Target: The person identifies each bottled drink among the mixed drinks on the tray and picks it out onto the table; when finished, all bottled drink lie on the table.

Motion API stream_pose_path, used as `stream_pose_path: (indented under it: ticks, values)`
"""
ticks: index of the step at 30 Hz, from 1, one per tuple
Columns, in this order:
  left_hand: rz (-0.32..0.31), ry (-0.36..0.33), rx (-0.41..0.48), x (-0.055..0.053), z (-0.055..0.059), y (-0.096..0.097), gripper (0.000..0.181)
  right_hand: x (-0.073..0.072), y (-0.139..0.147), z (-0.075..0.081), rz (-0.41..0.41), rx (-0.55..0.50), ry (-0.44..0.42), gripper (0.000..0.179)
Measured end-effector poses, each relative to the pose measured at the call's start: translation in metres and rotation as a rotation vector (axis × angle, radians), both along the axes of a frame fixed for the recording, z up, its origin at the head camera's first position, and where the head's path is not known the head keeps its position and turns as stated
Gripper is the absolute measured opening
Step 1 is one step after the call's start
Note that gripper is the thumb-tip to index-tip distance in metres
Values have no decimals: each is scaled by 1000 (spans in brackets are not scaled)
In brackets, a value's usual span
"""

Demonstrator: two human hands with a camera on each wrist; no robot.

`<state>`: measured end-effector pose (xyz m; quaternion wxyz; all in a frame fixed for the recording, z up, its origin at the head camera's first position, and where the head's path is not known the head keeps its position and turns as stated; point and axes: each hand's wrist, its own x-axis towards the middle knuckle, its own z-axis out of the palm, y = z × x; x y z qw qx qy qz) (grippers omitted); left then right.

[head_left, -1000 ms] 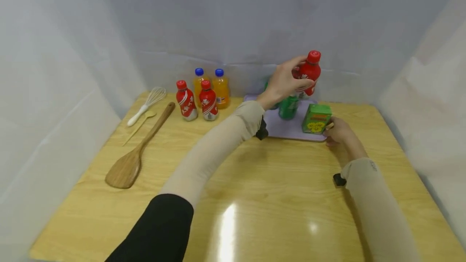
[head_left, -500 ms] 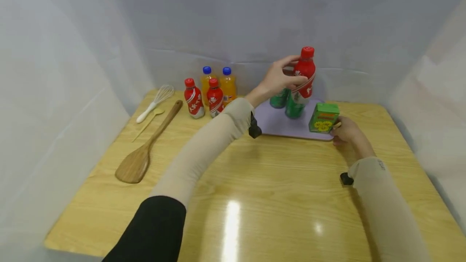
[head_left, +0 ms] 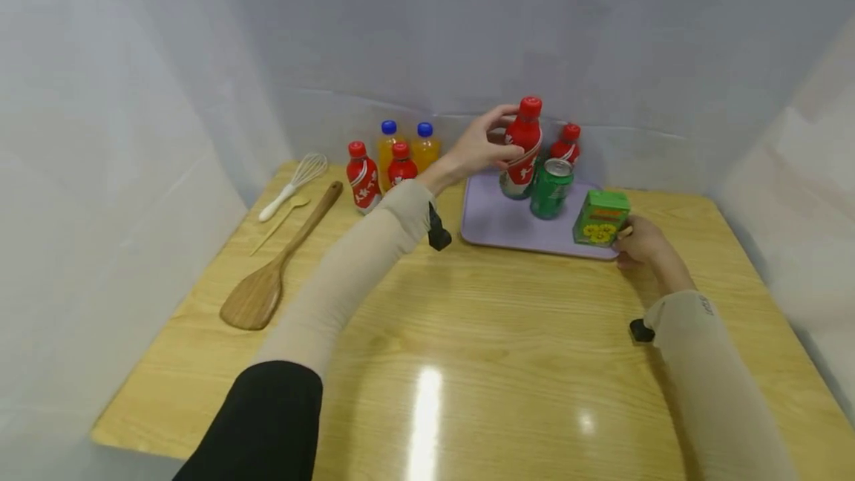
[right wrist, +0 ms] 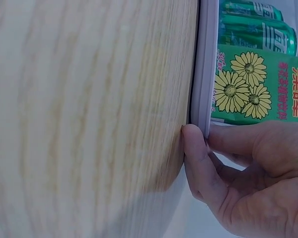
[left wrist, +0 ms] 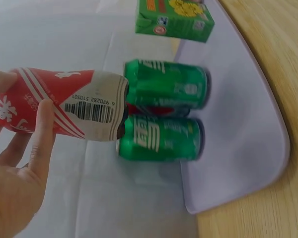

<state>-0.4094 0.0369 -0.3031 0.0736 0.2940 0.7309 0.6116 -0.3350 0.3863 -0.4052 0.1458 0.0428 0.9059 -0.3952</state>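
Note:
My left hand point(head_left: 476, 145) grips a red and white bottle point(head_left: 524, 145) with a red cap, held upright above the lilac tray point(head_left: 497, 232). In the left wrist view, the bottom of this bottle point(left wrist: 89, 105) is level with the tops of two green cans point(left wrist: 164, 139) that stand on the tray. Behind the cans stands another red bottle point(head_left: 566, 143), partly hidden. A green drink carton point(head_left: 601, 217) with yellow flowers sits at the tray's front right. My right hand point(head_left: 643, 240) pinches the tray's rim beside the carton, thumb above and fingers below in the right wrist view.
Left of the tray stand two red bottles point(head_left: 363, 180) and two orange drink bottles point(head_left: 425, 145) with blue caps. Farther left lie a whisk point(head_left: 294, 185), a small yellowish spoon point(head_left: 280, 223) and a wooden spatula point(head_left: 257, 294). White sheeting point(head_left: 334, 36) surrounds the wooden table point(head_left: 508, 340).
My left hand has moved left across the tray with the red bottle and lowered it a little, uncovering the red bottle behind the cans. The right hand keeps its hold on the tray.

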Motion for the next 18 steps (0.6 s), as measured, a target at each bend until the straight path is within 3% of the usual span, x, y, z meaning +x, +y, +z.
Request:
stream_pose_path:
  ticks: [10,18]
  values:
    - [95,-23,-101,-6,-16,-34,67,2,5,-2,-2,-10,2,49]
    - [254,-24,-216,-1,-23,-52,70,-1,7,-2,4,-3,-9,50]
